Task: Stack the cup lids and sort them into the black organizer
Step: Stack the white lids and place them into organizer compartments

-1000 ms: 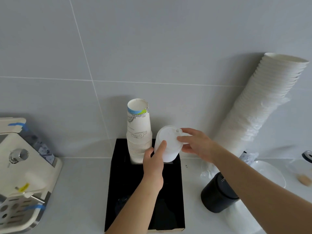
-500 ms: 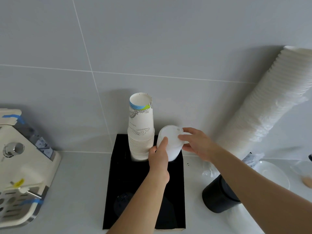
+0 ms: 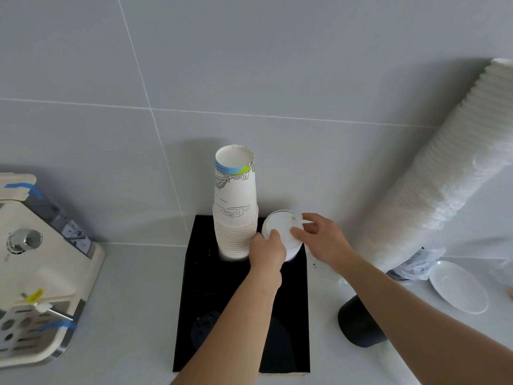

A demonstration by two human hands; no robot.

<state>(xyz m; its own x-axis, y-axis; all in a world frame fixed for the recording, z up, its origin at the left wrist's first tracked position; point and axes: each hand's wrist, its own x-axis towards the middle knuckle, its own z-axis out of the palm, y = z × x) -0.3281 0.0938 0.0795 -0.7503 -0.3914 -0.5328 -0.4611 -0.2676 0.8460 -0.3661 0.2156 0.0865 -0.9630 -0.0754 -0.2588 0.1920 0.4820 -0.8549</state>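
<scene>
A stack of white cup lids (image 3: 280, 227) is tilted over the back right compartment of the black organizer (image 3: 194, 273). My left hand (image 3: 268, 252) grips the stack's near left edge, thumb on top. My right hand (image 3: 319, 240) holds its right side, fingers on the top lid. How far the stack's lower part reaches into the compartment is hidden by my hands. Black lids (image 3: 205, 326) lie in the front left compartment.
A stack of upside-down printed paper cups (image 3: 235, 207) stands in the organizer's back left slot, right beside the lids. A tall leaning sleeve of white lids (image 3: 433, 184) rests against the wall at right. A black canister (image 3: 361, 323), white saucer (image 3: 458, 287), coffee machine (image 3: 36, 273).
Both hands have lowered the white lid stack toward the organizer's back right compartment, and it is tilted less. The camera view has shifted slightly.
</scene>
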